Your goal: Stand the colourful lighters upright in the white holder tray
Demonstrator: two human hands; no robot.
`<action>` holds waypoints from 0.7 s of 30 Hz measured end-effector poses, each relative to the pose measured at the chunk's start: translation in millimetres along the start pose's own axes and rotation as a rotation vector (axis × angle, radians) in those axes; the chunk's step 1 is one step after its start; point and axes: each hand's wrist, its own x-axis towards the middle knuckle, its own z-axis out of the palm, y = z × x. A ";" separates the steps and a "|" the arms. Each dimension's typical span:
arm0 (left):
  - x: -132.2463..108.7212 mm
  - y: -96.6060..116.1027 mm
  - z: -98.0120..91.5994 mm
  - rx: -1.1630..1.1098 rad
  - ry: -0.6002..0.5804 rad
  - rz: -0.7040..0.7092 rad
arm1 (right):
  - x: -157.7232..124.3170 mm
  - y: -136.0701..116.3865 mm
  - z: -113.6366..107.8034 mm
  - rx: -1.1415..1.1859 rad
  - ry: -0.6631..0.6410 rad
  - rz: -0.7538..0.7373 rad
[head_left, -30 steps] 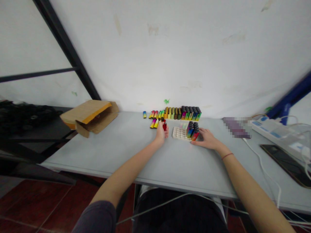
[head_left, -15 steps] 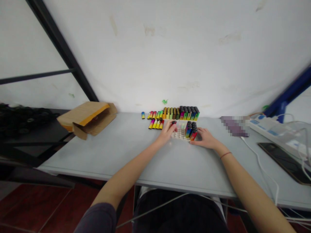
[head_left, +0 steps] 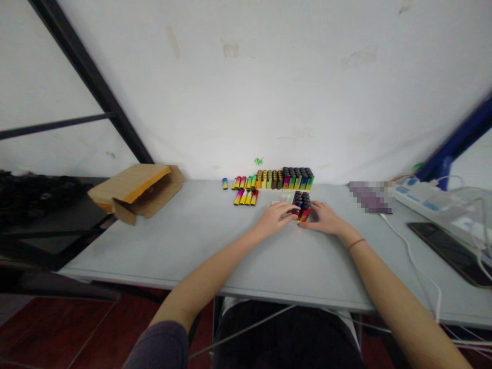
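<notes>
My left hand (head_left: 277, 219) pinches a black-topped lighter (head_left: 295, 210) over the pale tray (head_left: 275, 203), which it mostly hides. Colourful lighters with black tops (head_left: 305, 205) stand upright at the tray's right part. Around their right side curves my right hand (head_left: 325, 218), thumb and fingers apart, steadying the tray's right end. Behind, by the wall, stand a black-topped block of lighters (head_left: 298, 178) and a yellowish group (head_left: 269, 179). Loose lighters (head_left: 246, 198) lie to the left of these, and a blue one (head_left: 225, 183) lies apart.
An open cardboard box (head_left: 134, 189) lies at the table's left. On the right are a partly blurred purplish item (head_left: 369, 197), a power strip (head_left: 426, 197), a dark phone (head_left: 449, 251) and white cables. A wall borders the table (head_left: 215, 246) behind.
My left hand has moved right across the tray with the lighter, up to the standing lighters. My right hand has stayed in place. The view has shifted slightly.
</notes>
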 end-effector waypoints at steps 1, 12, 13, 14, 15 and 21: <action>0.7 -1.7 0.6 0.055 -0.011 0.001 | 0.1 0.6 0.5 0.000 0.000 -0.001; 7.6 -12.5 -10.2 0.465 0.072 0.201 | 0.6 0.2 -0.8 -0.016 -0.016 0.004; 10.5 -18.3 -22.5 0.468 0.121 0.194 | 0.6 -0.4 -1.4 -0.019 -0.021 0.007; 13.0 -26.0 -37.4 0.469 0.192 0.155 | 0.6 -0.9 -1.8 -0.020 -0.025 0.008; 14.3 -35.2 -54.1 0.477 0.264 0.091 | 0.6 -1.2 -1.9 -0.019 -0.026 0.007; -3.8 -82.2 -129.5 0.766 0.349 -0.567 | 0.2 1.4 1.8 -0.002 0.007 -0.003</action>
